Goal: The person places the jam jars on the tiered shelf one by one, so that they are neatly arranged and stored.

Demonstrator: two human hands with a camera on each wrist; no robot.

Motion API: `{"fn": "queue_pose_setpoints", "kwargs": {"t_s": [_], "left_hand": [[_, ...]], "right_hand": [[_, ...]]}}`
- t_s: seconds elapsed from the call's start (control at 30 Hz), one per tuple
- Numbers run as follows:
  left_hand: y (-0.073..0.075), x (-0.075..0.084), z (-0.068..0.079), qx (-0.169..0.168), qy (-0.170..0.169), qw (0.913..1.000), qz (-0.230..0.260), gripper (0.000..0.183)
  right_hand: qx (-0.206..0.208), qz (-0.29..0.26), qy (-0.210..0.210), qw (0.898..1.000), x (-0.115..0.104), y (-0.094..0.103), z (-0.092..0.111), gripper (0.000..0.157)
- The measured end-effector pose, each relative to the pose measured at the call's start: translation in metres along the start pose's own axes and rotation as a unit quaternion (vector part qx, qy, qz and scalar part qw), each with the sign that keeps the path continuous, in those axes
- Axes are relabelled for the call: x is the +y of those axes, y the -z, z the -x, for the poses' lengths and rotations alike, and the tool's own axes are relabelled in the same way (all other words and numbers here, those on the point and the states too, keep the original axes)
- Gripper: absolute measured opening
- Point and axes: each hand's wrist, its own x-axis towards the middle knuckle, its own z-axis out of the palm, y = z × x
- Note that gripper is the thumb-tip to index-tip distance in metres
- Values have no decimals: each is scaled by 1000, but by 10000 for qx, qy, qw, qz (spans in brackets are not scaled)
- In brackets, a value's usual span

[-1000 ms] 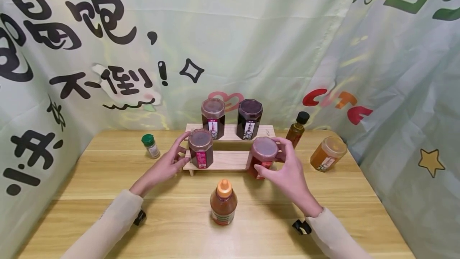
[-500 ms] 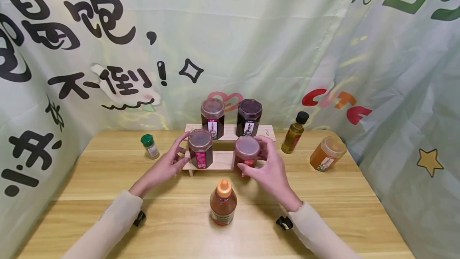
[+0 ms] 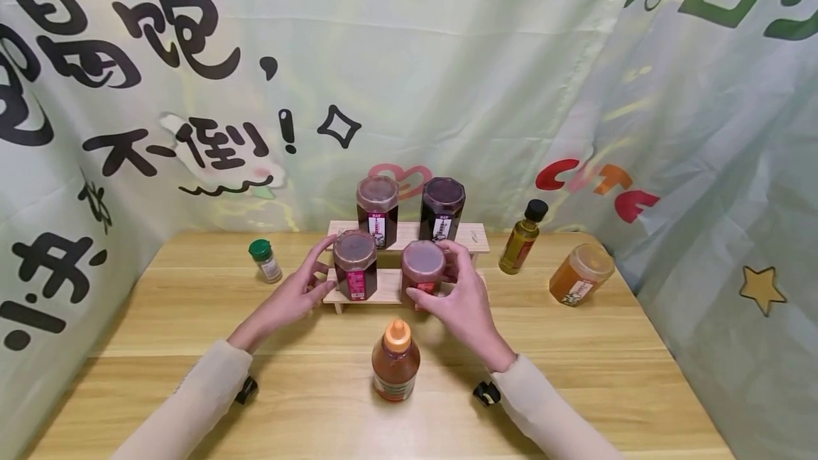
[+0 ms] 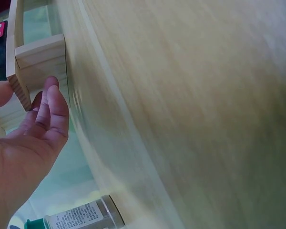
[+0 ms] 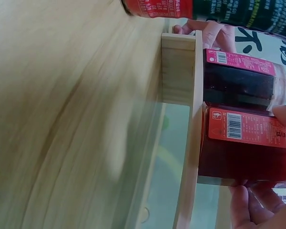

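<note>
Red jar (image 5: 245,155) is gripped by right hand (image 3: 463,298), apparently being placed on shelf (image 3: 389,288); gentle release seems needed; left hand (image 3: 296,297): hold unclear.

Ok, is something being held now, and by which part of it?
The right hand holds the red-label jar by its sides, thumb at the front. The left hand is at the left end of the shelf; its grip cannot be told.

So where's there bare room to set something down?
Bare table lies between the right sleeve and the amber jar, and between the left sleeve and the green-capped shaker. At the wooden rack it's crowded: four jars, left hand, right hand.
</note>
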Motion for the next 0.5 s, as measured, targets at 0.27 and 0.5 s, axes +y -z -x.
{"fn": "queue_pose_setpoints", "kwargs": {"t_s": [0.27, 0.5], "left_hand": [[0, 0, 0, -1, -57, 10000, -50, 93], [0, 2, 1, -23, 30, 10000, -2, 93]], "right_hand": [[-52, -237, -54, 9997, 0, -8, -3, 92], [-26, -220, -97, 9997, 1, -12, -4, 92]]}}
